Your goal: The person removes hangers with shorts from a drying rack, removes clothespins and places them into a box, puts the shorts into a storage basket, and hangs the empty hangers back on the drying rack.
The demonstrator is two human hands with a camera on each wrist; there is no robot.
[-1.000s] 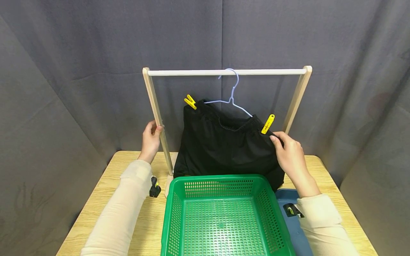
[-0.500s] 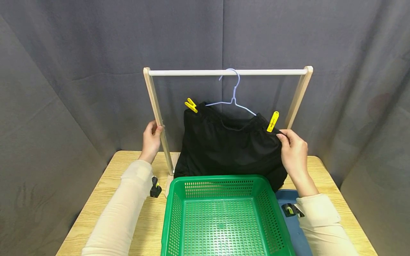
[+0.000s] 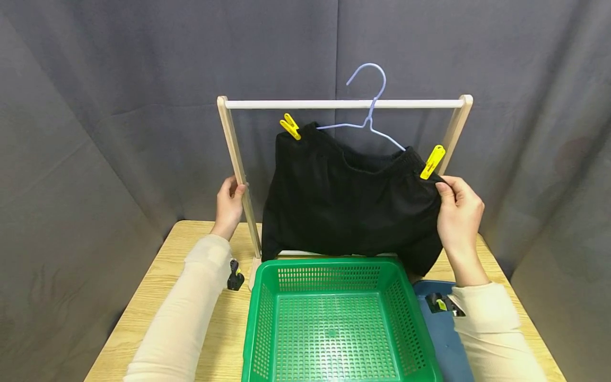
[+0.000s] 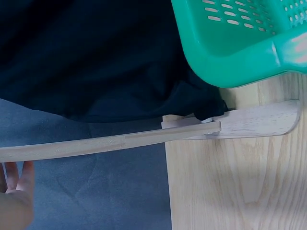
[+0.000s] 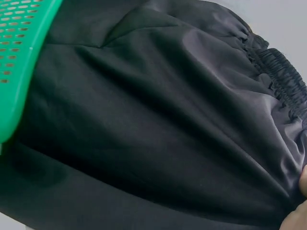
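Black shorts [image 3: 353, 207] with an elastic waistband hang from a lilac wire hanger [image 3: 371, 119], held by a yellow clothespin [image 3: 290, 127] on the left and another yellow clothespin [image 3: 433, 162] on the right. The hanger's hook stands above the white rod [image 3: 296, 104] of a drying rack, its stem crossing in front of the rod. My right hand [image 3: 460, 212] pinches the right end of the waistband, just below the clothespin; only fingertips [image 5: 295, 220] show in the right wrist view. With thumb and fingers, my left hand [image 3: 229, 207] grips the rack's left wooden post [image 3: 237, 154].
A green perforated basket [image 3: 331, 262] stands on the wooden table [image 3: 157, 297] before the rack. Under its right side lies a blue tray [image 3: 444, 334]. Grey curtain [image 3: 143, 79] surrounds the table. The post's foot [image 4: 259, 120] rests beside the basket.
My right hand has moved up and right with the shorts, and the hanger has risen with them. Its hook has gone from the rod to well above it. My left hand stays on the post.
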